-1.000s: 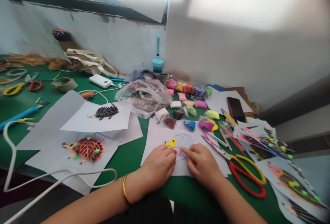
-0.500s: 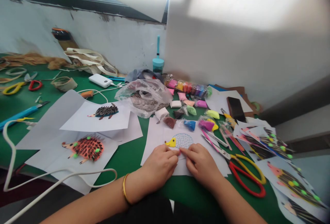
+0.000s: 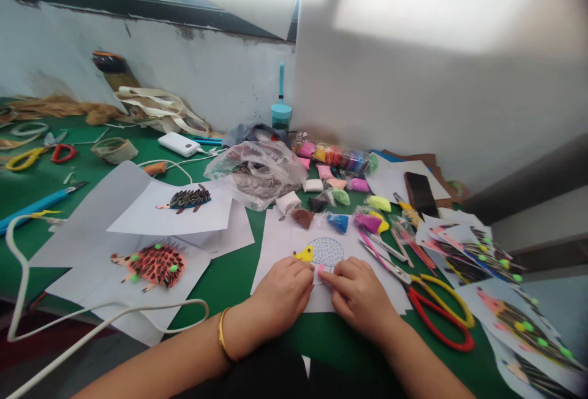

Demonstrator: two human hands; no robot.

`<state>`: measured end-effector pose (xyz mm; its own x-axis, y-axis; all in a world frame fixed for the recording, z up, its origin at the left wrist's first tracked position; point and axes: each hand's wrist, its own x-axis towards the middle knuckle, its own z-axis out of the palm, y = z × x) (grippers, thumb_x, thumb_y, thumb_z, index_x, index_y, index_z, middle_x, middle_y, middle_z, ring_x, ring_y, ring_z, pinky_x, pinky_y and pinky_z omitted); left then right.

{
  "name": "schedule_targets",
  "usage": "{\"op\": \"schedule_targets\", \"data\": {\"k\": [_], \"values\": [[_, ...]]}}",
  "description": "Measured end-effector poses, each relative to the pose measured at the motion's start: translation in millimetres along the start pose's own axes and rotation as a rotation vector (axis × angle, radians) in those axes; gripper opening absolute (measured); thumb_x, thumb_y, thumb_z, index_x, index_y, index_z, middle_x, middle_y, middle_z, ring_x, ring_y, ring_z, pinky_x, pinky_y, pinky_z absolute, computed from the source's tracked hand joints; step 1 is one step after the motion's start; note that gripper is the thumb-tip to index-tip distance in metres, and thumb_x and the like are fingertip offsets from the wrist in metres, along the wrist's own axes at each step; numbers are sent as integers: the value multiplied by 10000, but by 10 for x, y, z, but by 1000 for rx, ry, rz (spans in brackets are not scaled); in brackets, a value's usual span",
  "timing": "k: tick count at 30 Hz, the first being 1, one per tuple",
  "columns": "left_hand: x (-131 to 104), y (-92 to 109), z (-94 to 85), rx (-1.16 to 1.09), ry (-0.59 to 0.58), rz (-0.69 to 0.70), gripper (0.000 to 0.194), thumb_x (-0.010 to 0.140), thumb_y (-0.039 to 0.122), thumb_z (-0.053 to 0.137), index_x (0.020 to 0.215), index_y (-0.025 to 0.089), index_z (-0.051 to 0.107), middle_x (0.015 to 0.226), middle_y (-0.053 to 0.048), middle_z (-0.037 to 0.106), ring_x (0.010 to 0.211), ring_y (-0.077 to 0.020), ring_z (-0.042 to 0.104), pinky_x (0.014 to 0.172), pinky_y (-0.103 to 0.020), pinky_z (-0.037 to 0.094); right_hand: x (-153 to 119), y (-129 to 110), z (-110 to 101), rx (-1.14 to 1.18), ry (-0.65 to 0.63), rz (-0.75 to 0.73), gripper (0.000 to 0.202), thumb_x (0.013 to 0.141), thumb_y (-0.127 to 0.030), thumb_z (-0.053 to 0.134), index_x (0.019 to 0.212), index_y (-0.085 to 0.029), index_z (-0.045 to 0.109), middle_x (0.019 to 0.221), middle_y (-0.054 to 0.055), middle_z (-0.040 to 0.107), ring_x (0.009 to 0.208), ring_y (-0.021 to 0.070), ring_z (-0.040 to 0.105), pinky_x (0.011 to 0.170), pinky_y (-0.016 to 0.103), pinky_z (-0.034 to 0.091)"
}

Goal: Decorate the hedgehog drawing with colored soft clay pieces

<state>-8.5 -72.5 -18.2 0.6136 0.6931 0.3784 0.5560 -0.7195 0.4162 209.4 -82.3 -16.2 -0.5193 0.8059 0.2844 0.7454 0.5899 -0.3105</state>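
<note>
Left hand point(image 3: 285, 288) is resting curled on the near-left part of the white sheet point(image 3: 269, 249), fingers bunched; can't tell whether they're gripping anything. Right hand point(image 3: 362, 288) is pointing inward, index fingertip meeting a small pink piece point(image 3: 321, 269), other fingers bending under; can't tell if it's pinching. Hands are sitting apart, pink piece lying in the narrow gap, just below the blue-patterned hedgehog drawing point(image 3: 327, 252). Yellow head point(image 3: 305, 253) is lying just beyond left fingertips. Sheet's near edge is running between the wrists. Left of left hand, a strip of green tabletop point(image 3: 229, 282) is giving room before the orange hedgehog point(image 3: 158, 264); white cable point(image 3: 68, 352) is looping near that forearm. Right of right hand, big scissors point(image 3: 403, 275) are crowding in, blades overlapping the sheet. Beyond both hands, clay packets point(image 3: 339, 223) are limiting reach.
</note>
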Motion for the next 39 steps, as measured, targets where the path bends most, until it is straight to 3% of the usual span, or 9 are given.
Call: {"op": "schedule_targets", "data": {"k": [11, 25, 39], "values": [[-15, -8, 11, -6, -22, -7, 116, 942, 150, 476, 962, 168, 589, 1044, -72, 677, 994, -219, 609, 956, -422, 504, 4, -44, -7, -31, -31, -25, 347, 861, -123, 532, 1147, -233, 693, 859, 54, 608, 830, 206, 495, 770, 367, 358], [12, 12, -24, 2, -79, 1, 157, 959, 168, 451, 978, 163, 607, 1034, -68, 678, 957, -220, 595, 934, -428, 507, 7, -10, 24, -2, -27, 33, 369, 867, -127, 520, 1179, -220, 693, 877, 63, 612, 829, 211, 489, 776, 367, 360], [9, 3, -13, 17, -61, 26, 144, 958, 170, 456, 970, 165, 600, 1058, -71, 682, 956, -218, 604, 925, -427, 504, 22, 18, 49, 7, -59, 101, 381, 875, -126, 520, 1211, -228, 669, 909, 61, 600, 856, 220, 508, 793, 372, 396]]}}
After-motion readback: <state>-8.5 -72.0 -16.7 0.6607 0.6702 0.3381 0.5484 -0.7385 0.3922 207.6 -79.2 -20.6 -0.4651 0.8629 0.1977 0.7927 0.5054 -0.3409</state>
